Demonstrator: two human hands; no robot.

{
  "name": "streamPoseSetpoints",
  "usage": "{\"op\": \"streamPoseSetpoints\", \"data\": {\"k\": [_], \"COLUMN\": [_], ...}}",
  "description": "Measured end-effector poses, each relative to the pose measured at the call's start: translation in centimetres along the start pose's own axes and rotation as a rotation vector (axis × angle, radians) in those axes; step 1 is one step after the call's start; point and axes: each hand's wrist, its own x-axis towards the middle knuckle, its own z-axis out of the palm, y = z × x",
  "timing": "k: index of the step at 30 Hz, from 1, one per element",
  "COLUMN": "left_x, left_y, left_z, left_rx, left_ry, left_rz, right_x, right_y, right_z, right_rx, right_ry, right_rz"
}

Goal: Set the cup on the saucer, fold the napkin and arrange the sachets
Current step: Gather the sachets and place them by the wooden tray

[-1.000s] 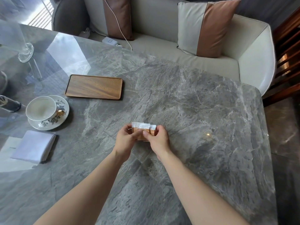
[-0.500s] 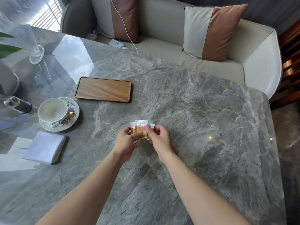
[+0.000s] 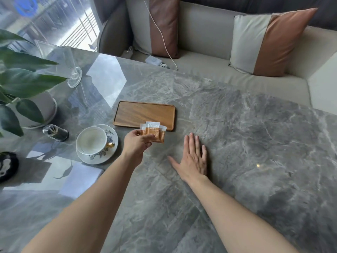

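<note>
Three orange-and-white sachets (image 3: pixel 154 132) are fanned out in my left hand (image 3: pixel 137 146), held just in front of the wooden tray (image 3: pixel 144 114). My right hand (image 3: pixel 193 158) lies flat on the marble table, palm down, fingers apart, holding nothing. A white cup (image 3: pixel 91 140) with a gold handle stands upright on the floral saucer (image 3: pixel 109 152), left of my left hand. The folded white napkin (image 3: pixel 80 181) lies in front of the saucer, partly behind my left forearm.
A potted plant (image 3: pixel 23 84) and a glass vase (image 3: pixel 71 70) stand at the far left. A small dark jar (image 3: pixel 55 133) lies beside the pot. A dark dish (image 3: pixel 7 166) is at the left edge. A sofa with cushions (image 3: pixel 269 42) runs behind the grey marble table (image 3: pixel 255 143).
My right hand let go of the sachets and came down flat on the table. My left hand carried the fanned sachets left and forward toward the wooden tray.
</note>
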Motion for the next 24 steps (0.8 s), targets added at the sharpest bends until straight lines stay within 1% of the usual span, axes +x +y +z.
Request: {"op": "streamPoseSetpoints", "data": {"k": [5, 8, 13, 16, 20, 22, 24], "left_x": [3.7, 6.0, 9.3, 10.3, 10.4, 10.0, 9.9], "left_y": [2.6, 3.6, 4.3, 4.1, 3.6, 3.3, 3.1], "left_z": [-0.4, -0.5, -0.6, -1.1, -1.1, -0.8, -0.5], "left_rx": [0.011, 0.009, 0.117, 0.261, 0.656, 0.740, 0.776], "left_ry": [-0.004, 0.000, 0.026, 0.080, 0.246, 0.277, 0.293], "left_rz": [0.016, 0.035, 0.050, 0.095, 0.290, 0.353, 0.366], "right_x": [0.4, 0.4, 0.5, 0.5, 0.5, 0.5, 0.5], "right_y": [-0.3, -0.2, -0.3, -0.4, -0.3, -0.3, -0.3], "right_z": [0.9, 0.9, 1.0, 1.1, 1.1, 1.2, 1.2], "right_rx": [-0.029, -0.038, -0.051, -0.049, -0.048, -0.051, -0.054], "right_ry": [0.067, 0.079, 0.088, 0.100, 0.111, 0.111, 0.109], "right_rz": [0.007, 0.008, 0.021, 0.021, 0.021, 0.022, 0.023]}}
